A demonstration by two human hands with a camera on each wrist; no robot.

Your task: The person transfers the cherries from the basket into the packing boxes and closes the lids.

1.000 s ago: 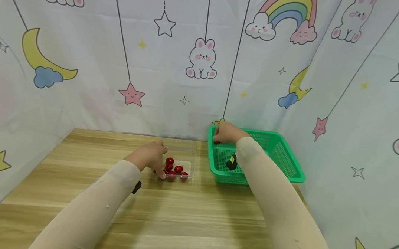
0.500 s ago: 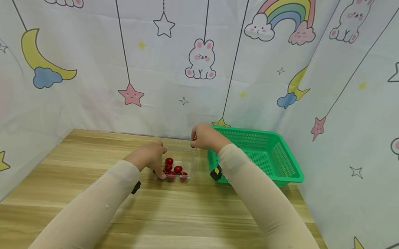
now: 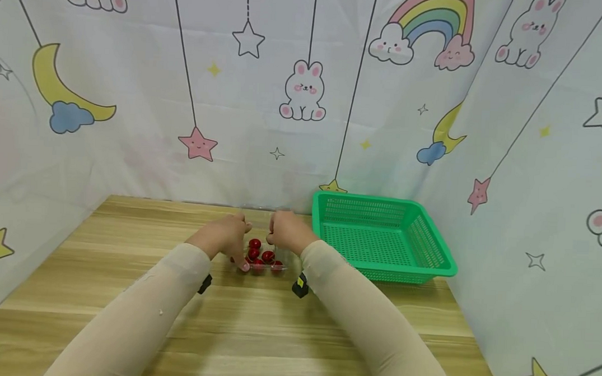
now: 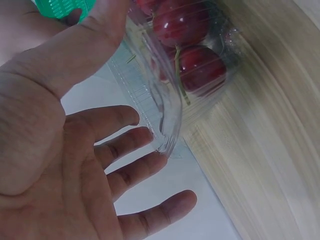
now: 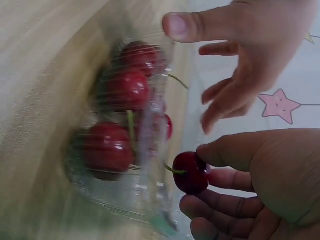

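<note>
A clear plastic box (image 4: 172, 120) stands on the table with several red cherries (image 3: 267, 257) inside. My left hand (image 3: 225, 238) is at its left side, thumb over the near edge; in the left wrist view the fingers are spread and fairly straight beside the rim. My right hand (image 3: 289, 232) is over the box's right part. Between its thumb and fingers it pinches a dark red cherry (image 5: 190, 172) with a green stem, clearest in the right wrist view. In the head view that cherry is mostly hidden by the hand.
To the right of the box stands a green plastic basket (image 3: 378, 268) with slotted walls; no cherries show in it. Both stand on a wood-grain table (image 3: 254, 332). A patterned white cloth (image 3: 236, 168) hangs close behind.
My right hand has moved left and down, from over the basket's left end to over the clear box, with the cherry in its fingers. The left hand has stayed put.
</note>
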